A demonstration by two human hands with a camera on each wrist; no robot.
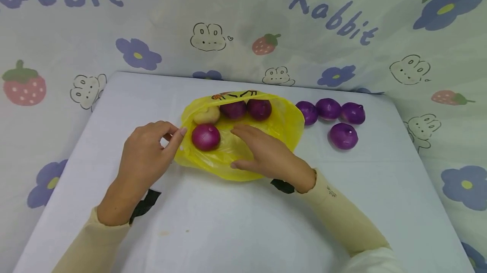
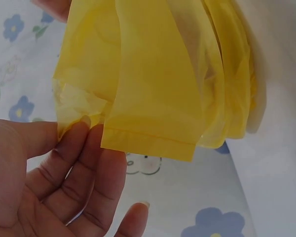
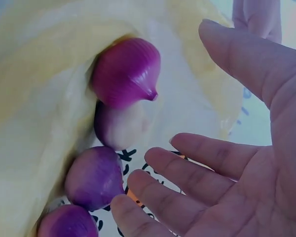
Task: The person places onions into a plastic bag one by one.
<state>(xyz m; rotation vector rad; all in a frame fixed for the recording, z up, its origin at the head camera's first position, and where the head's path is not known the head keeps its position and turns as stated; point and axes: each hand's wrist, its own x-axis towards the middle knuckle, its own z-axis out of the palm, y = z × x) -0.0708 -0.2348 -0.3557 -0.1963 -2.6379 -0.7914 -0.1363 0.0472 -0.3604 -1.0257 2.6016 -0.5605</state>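
A yellow plastic bag (image 1: pixel 243 167) lies on the table with its mouth facing me. Inside, a shiny red onion (image 1: pixel 206 137) sits at the front left, a pale round bulb (image 1: pixel 207 115) behind it, and two darker red onions (image 1: pixel 233 110) (image 1: pixel 259 109) along the back. Thumb and fingers of my left hand (image 1: pixel 146 150) pinch the bag's left edge, which the left wrist view shows as thin yellow film (image 2: pixel 153 98). My right hand (image 1: pixel 266 154) reaches into the mouth, fingers extended and thumb apart, palm bare in the right wrist view, close to the onions (image 3: pixel 126 74).
Several purple onions (image 1: pixel 343 136) lie on the white table (image 1: pixel 228 230) right of the bag, one partly behind its edge. A patterned cloth (image 1: pixel 243 11) hangs at the back. Dark pieces (image 1: pixel 146 203) show beside both wrists.
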